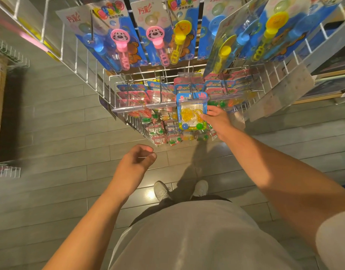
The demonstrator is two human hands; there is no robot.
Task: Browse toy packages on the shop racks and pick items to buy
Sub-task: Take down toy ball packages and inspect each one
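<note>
My right hand (216, 118) grips the right edge of a small blister package (191, 112) with a yellow toy and blue and green balls inside, held in front of the lower rack's hooks. Behind it hang several similar small packages (160, 131) on the white wire rack (121, 90). Above hang larger blue cards with bubble wands (119, 39), pink, yellow and blue. My left hand (137, 159) hovers lower, over the floor, fingers loosely curled and holding nothing.
A clear plastic price rail (144, 108) runs along the lower hooks. Another wire rack (10, 53) stands at the left, shelves with dark items (327, 88) at the right. Grey plank floor (60, 133) lies below, with my shoes (161, 190) on it.
</note>
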